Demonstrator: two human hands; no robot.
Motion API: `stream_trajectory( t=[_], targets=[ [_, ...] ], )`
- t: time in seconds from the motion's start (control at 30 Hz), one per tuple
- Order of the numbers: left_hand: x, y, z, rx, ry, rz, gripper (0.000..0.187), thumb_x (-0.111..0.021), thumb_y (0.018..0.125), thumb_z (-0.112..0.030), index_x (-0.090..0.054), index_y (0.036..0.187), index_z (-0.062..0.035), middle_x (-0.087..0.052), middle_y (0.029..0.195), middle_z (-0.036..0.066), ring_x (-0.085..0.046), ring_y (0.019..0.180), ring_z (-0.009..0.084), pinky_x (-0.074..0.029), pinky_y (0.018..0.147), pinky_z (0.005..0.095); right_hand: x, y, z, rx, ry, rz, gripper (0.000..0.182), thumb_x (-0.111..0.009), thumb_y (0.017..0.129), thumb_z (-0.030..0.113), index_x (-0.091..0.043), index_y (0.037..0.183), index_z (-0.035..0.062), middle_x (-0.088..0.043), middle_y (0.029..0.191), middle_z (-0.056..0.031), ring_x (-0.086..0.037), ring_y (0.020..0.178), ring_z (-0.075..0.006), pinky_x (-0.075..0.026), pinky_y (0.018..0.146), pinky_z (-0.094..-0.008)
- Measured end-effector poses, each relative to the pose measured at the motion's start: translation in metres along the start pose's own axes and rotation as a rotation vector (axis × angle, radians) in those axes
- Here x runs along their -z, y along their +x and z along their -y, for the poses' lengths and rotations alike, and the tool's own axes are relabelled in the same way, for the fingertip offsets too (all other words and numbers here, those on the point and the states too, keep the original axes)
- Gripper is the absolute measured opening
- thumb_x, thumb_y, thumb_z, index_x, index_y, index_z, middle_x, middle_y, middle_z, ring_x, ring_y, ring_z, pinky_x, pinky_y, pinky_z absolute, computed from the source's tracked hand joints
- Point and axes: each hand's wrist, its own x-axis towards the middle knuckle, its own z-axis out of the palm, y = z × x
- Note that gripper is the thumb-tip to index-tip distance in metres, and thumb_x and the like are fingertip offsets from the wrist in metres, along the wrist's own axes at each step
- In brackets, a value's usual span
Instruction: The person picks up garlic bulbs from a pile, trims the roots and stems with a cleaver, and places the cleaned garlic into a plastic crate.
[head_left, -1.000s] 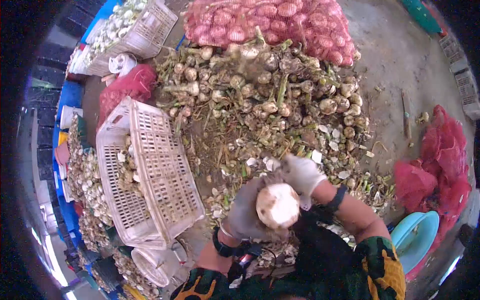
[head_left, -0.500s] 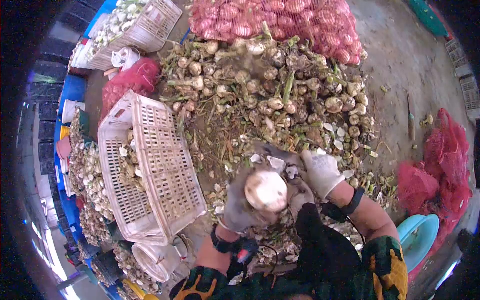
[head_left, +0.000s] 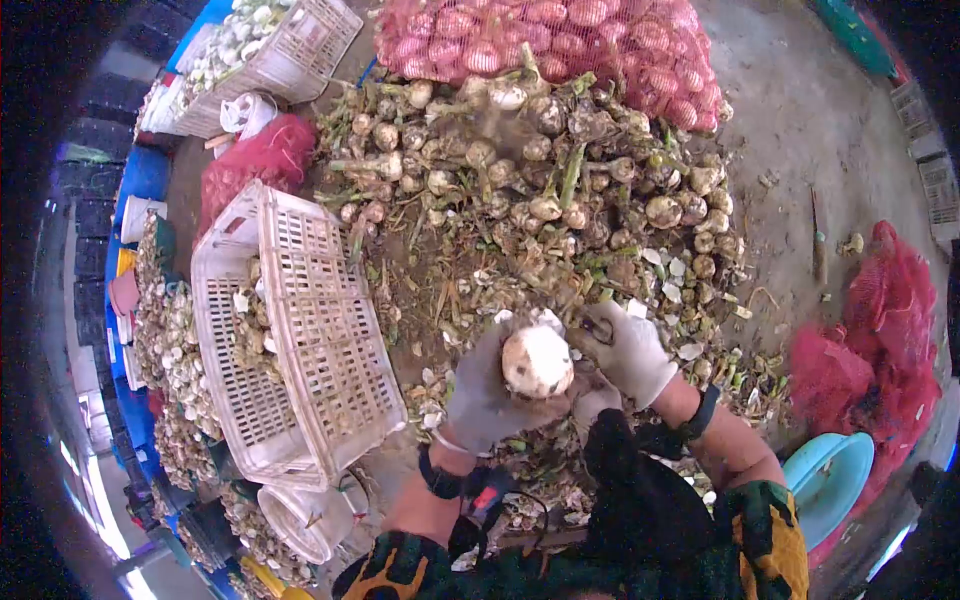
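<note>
My left hand (head_left: 477, 393), in a pale work glove, is wrapped round a large white bulb (head_left: 538, 362) with brown marks on its skin. Just to the right, my right hand (head_left: 637, 352), also gloved, has its fingers curled in beside the bulb. A small dark curved shape shows at those fingertips; I cannot tell what it is. Below both hands the ground is littered with peeled skins and trimmings (head_left: 545, 455). Ahead of them spreads a heap of dirty bulbs with stalks (head_left: 540, 150).
To the left a white plastic crate (head_left: 335, 330) leans beside a white bucket (head_left: 310, 520). Filled red mesh sacks (head_left: 560, 40) lie behind the heap. On the right are a crumpled red net (head_left: 880, 330) and a turquoise basin (head_left: 830, 485). A long thin tool (head_left: 818, 240) lies on the floor.
The bulb and left hand were blurred by motion and now show sharply. The bulb has turned, bringing a marked side into view. A grey blurred piece above it no longer shows.
</note>
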Motion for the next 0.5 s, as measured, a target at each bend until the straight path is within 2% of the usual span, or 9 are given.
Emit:
stream_trajectory(
  t=[0.03, 0.13, 0.2, 0.27, 0.3, 0.33, 0.4, 0.43, 0.5],
  targets=[
    [-0.003, 0.003, -0.014, -0.169, 0.202, 0.024, 0.082, -0.089, 0.052, -0.030, -0.050, 0.120, -0.0062, -0.061, 0.102, 0.014, -0.062, 0.091, 0.0304, -0.051, 0.077, 0.0385, -0.011, 0.003, -0.006, 0.071, 0.488, 0.041, 0.038, -0.064, 0.085, 0.031, -0.057, 0.113, 0.0058, -0.065, 0.096, -0.0146, -0.063, 0.087, -0.0315, -0.050, 0.075, -0.0356],
    [-0.001, 0.018, -0.034, -0.546, 0.868, -0.063, 0.092, -0.088, 0.055, -0.033, -0.043, 0.130, -0.0029, -0.057, 0.112, 0.018, -0.059, 0.100, 0.0318, -0.049, 0.084, 0.0384, -0.003, 0.002, 0.002, 0.160, 0.806, 0.079, 0.028, -0.062, 0.088, 0.023, -0.059, 0.109, 0.0036, -0.065, 0.096, -0.0078, -0.060, 0.088, -0.0174, -0.048, 0.079, -0.0317],
    [-0.003, 0.007, -0.034, -0.269, 0.595, -0.045, 0.087, -0.079, 0.069, -0.032, -0.037, 0.137, -0.0002, -0.052, 0.124, 0.018, -0.057, 0.106, 0.0295, -0.044, 0.093, 0.0383, 0.001, 0.001, 0.010, 0.153, 1.000, 0.104, 0.024, -0.061, 0.090, 0.019, -0.059, 0.107, 0.0024, -0.065, 0.096, -0.0043, -0.059, 0.088, -0.0118, -0.048, 0.080, -0.0300],
    [-0.014, -0.004, -0.018, 0.171, -0.242, -0.055, 0.076, -0.071, 0.079, -0.030, -0.035, 0.139, 0.0006, -0.053, 0.126, 0.016, -0.057, 0.107, 0.0272, -0.042, 0.095, 0.0374, 0.003, 0.001, 0.014, 0.082, 1.174, 0.118, 0.022, -0.061, 0.090, 0.015, -0.059, 0.107, 0.0013, -0.064, 0.097, -0.0020, -0.058, 0.087, -0.0100, -0.048, 0.080, -0.0291],
    [-0.015, 0.001, -0.026, 0.362, -0.757, -0.053, 0.053, -0.055, 0.087, -0.020, -0.041, 0.132, 0.0041, -0.055, 0.124, 0.013, -0.057, 0.107, 0.0234, -0.043, 0.095, 0.0349, -0.005, 0.006, 0.007, 0.225, 0.804, 0.054, 0.026, -0.063, 0.088, 0.016, -0.059, 0.107, -0.0010, -0.064, 0.096, -0.0016, -0.057, 0.086, -0.0089, -0.048, 0.080, -0.0275],
    [-0.011, 0.002, -0.021, 0.397, -0.814, 0.004, 0.049, -0.051, 0.088, -0.018, -0.043, 0.129, 0.0051, -0.056, 0.122, 0.013, -0.057, 0.107, 0.0232, -0.043, 0.095, 0.0340, -0.011, 0.003, 0.016, 0.229, 0.827, 0.029, 0.032, -0.067, 0.085, 0.019, -0.060, 0.108, -0.0012, -0.067, 0.095, -0.0091, -0.062, 0.085, -0.0155, -0.050, 0.079, -0.0296],
    [-0.003, 0.010, 0.003, 0.453, -0.927, 0.132, 0.042, -0.045, 0.088, -0.015, -0.047, 0.123, 0.0069, -0.058, 0.120, 0.013, -0.057, 0.108, 0.0230, -0.043, 0.096, 0.0322, -0.027, 0.016, -0.017, 0.352, 0.372, -0.070, 0.039, -0.070, 0.082, 0.025, -0.060, 0.111, 0.0020, -0.067, 0.095, -0.0172, -0.065, 0.087, -0.0280, -0.051, 0.078, -0.0339],
    [-0.005, 0.013, 0.014, 0.506, -1.013, 0.084, 0.037, -0.049, 0.085, -0.012, -0.052, 0.116, 0.0068, -0.060, 0.116, 0.013, -0.058, 0.106, 0.0232, -0.045, 0.093, 0.0307, -0.011, 0.013, -0.002, 0.291, 0.265, -0.035, 0.038, -0.070, 0.081, 0.024, -0.059, 0.111, 0.0031, -0.067, 0.093, -0.0174, -0.066, 0.086, -0.0287, -0.051, 0.077, -0.0347],
    [0.004, 0.010, 0.028, 0.324, -0.640, 0.087, 0.040, -0.053, 0.082, -0.013, -0.051, 0.117, 0.0062, -0.060, 0.114, 0.013, -0.059, 0.103, 0.0227, -0.047, 0.089, 0.0308, 0.023, 0.000, 0.023, 0.161, 0.057, 0.030, 0.037, -0.071, 0.081, 0.023, -0.059, 0.111, 0.0052, -0.068, 0.090, -0.0179, -0.066, 0.084, -0.0301, -0.051, 0.075, -0.0361]
  ],
)
